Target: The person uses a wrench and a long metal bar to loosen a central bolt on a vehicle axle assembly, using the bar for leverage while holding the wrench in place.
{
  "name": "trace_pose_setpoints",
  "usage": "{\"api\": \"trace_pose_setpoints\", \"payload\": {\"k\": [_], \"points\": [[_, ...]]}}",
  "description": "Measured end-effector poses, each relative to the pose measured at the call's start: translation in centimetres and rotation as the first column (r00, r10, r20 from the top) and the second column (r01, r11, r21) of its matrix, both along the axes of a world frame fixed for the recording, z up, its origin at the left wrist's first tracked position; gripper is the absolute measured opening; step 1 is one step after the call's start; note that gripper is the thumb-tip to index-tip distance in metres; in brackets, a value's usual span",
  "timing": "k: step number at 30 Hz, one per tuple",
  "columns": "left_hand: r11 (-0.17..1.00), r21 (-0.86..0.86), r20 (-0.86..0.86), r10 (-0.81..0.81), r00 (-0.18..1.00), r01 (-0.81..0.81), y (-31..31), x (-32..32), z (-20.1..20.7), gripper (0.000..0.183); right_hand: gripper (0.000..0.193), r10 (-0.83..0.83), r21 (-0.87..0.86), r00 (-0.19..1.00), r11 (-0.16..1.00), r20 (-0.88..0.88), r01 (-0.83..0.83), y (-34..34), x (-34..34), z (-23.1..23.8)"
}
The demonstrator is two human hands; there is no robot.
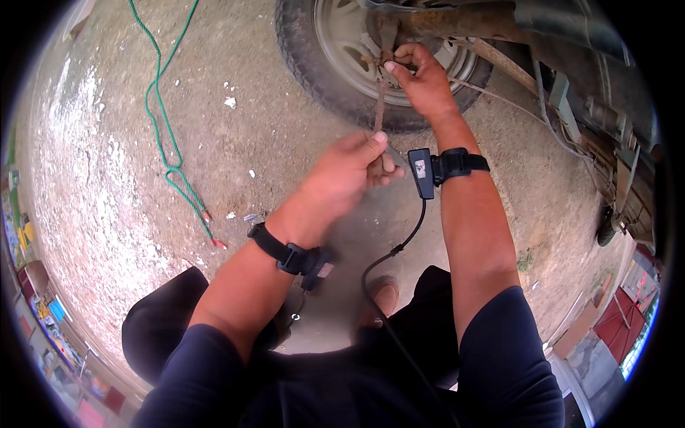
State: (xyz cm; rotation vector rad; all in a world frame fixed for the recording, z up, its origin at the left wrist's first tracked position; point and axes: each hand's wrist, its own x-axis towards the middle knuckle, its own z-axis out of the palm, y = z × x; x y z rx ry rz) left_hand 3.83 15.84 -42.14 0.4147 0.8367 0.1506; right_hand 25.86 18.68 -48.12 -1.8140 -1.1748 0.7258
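Observation:
My left hand [349, 165] is closed round the lower end of a narrow, rusty metal bar [380, 108], its thumb lying along the top. The bar runs up in front of the wheel [305, 65] to a rusty bracket [389, 36] by the axle. Near the upper part of the bar, my right hand [428, 82] has thumb and forefinger pinched together at a small fitting. What lies between those fingertips is too small to make out. Slight motion blur covers the left hand and wrist.
A rusty axle tube [457, 23] and the vehicle's underframe [571, 107] fill the upper right. A green rope [158, 107] lies on the dusty concrete floor [242, 143] to the left. A black cable [367, 274] hangs from the right wrist's strapped device [421, 173] between my arms.

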Motion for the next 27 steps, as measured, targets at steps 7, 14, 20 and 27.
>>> {"api": "trace_pose_setpoints", "payload": {"k": [7, 14, 20, 27], "points": [[0.951, -0.182, 0.160, 0.280, 0.947, -0.251, 0.4, 3.2, 2.2, 0.018, 0.031, -0.004, 0.040, 0.998, 0.999, -0.057, 0.006, 0.0, 0.3, -0.5], [0.912, -0.227, 0.161, 0.381, 0.910, -0.342, 0.4, 5.1, 2.9, 0.017, 0.029, -0.007, 0.025, 0.999, 1.000, -0.038, 0.008, 0.1, 0.1, -0.2], [0.887, -0.237, 0.124, 0.432, 0.893, -0.396, 0.8, 6.3, 3.5, 0.019, 0.030, -0.006, 0.022, 0.996, 1.000, -0.084, 0.008, 0.2, 0.4, -0.7], [0.863, -0.233, 0.127, 0.484, 0.866, -0.448, 2.1, 7.1, 4.5, 0.019, 0.032, -0.034, 0.010, 0.982, 0.999, -0.184, 0.036, 0.1, 0.1, -0.3]]}}
